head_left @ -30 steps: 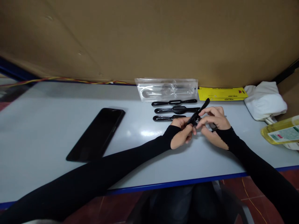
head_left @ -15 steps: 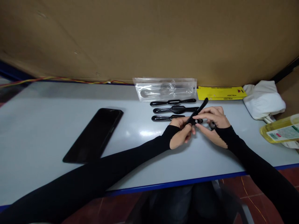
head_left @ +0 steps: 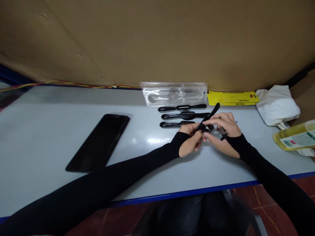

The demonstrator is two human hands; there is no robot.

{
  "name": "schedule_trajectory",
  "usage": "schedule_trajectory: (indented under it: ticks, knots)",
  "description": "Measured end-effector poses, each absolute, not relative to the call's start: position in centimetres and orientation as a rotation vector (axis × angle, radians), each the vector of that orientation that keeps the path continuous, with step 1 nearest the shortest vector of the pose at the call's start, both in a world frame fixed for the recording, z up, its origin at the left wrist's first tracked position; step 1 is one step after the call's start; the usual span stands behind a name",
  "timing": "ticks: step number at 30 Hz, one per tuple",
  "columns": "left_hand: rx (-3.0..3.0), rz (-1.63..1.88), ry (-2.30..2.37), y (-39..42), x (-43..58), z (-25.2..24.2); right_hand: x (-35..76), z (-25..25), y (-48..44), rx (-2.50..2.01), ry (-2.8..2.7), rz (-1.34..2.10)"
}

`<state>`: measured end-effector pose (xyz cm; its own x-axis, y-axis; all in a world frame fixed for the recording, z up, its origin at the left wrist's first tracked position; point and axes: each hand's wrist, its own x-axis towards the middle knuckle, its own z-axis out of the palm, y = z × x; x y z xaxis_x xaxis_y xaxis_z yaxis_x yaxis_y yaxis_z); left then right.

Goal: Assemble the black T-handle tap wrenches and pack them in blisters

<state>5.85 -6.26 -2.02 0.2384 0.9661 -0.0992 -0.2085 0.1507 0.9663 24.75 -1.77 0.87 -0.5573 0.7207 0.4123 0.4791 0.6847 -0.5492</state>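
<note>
My left hand (head_left: 190, 139) is closed around a black spokeshave (head_left: 212, 113), which is tilted with one handle pointing up and away. My right hand (head_left: 225, 126) meets it from the other side, index finger on the handle and thumb lower down at the body. The fingers hide the middle of the tool, so small parts there cannot be made out. Beyond my hands lie three more black spokeshave bodies (head_left: 183, 115) in a row. Dark small parts (head_left: 223, 131) show beneath my right palm, and a small silvery piece (head_left: 236, 122) beside it.
Clear plastic packaging (head_left: 172, 93) and yellow printed cards (head_left: 231, 98) lie against the cardboard wall (head_left: 147, 42). A white cloth bundle (head_left: 278, 105) and a bottle of yellow liquid (head_left: 294, 136) stand at right. A black phone (head_left: 98, 142) lies at left.
My right thumb has shifted slightly down and left, toward the left fingertips. A small silvery piece now shows beside my right hand. My left hand stays put.
</note>
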Motion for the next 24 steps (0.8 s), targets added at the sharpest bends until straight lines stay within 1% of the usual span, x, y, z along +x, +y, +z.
schedule_trajectory:
  ticks: [10,15,20,24]
  knots:
    - [1.032,1.056,0.941,-6.32,6.01,-1.46,24.90,0.97,-2.02,-0.967,-2.217,0.510]
    - [1.051,1.050,0.947,-6.38,6.00,-1.32,24.67,1.10,-2.22,-0.898,-2.306,0.496]
    - [1.064,1.041,0.949,-6.35,5.96,-1.47,24.70,1.13,-2.26,-0.948,-2.246,0.482]
    - [1.082,1.041,0.947,-6.35,5.92,-1.48,24.67,1.08,-2.04,-0.882,-2.291,0.500]
